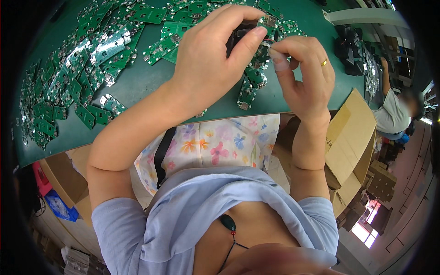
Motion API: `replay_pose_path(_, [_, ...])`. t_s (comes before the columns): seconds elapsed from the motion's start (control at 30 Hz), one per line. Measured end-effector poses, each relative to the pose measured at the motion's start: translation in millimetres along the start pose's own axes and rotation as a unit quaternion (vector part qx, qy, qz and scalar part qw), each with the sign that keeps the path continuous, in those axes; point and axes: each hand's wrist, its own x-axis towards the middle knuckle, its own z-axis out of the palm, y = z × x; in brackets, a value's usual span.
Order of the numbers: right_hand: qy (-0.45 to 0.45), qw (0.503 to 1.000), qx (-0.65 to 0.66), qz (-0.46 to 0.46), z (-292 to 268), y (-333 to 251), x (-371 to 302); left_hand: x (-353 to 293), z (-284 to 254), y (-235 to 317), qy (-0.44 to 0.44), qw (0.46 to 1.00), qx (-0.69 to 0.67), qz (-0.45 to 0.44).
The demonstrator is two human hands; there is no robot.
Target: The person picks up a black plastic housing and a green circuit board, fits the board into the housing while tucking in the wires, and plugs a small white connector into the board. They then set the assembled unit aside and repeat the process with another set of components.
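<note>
Over the far middle of the green table (pixel 146 82), my left hand (pixel 201 55) is closed on a small green circuit board (pixel 269 22), thumb pressed near its edge. A black part (pixel 235 39) shows under that hand, partly hidden by the fingers. My right hand (pixel 311 75) is at the board's right side, thumb and forefinger pinched together by what look like thin wires. What lies between these fingertips is too small to make out. A whitish cover wraps one fingertip. Just below the hands, loose circuit boards (pixel 247 94) rest on the table.
A wide heap of green circuit boards (pixel 85 68) covers the table's left and far side. Black parts (pixel 350 52) are piled at the far right. Open cardboard boxes stand below the table at right (pixel 350 133) and left (pixel 64 176). Another person (pixel 396 112) sits farther right.
</note>
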Motion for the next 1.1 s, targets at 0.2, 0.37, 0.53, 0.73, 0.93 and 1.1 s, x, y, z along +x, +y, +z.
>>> replay_pose_path(0.2, [-0.031,0.999,0.005,-0.012,-2.9,1.9,2.7,-0.8,-0.2,-0.3,0.005,1.000,0.004,0.008])
replay_pose_path(0.37, [-0.072,0.996,-0.022,-0.036,-8.9,1.1,8.5,-0.7,0.0,-0.1,0.009,0.998,0.036,0.041])
replay_pose_path(0.53, [-0.111,0.993,0.004,-0.042,-16.9,3.1,16.5,-1.2,1.1,-3.2,0.023,0.996,0.029,0.084])
replay_pose_path(0.73, [-0.149,0.987,-0.013,-0.060,-16.6,-2.1,26.1,17.9,20.3,-52.6,0.114,0.949,-0.023,0.292])
replay_pose_path(0.93, [-0.117,0.992,0.010,-0.053,-8.0,7.4,17.1,9.8,8.8,-18.4,0.094,0.964,-0.040,0.245])
replay_pose_path(1.1, [-0.081,0.993,0.080,0.007,-7.4,4.3,10.1,-3.7,6.0,-27.9,0.023,0.995,0.032,0.094])
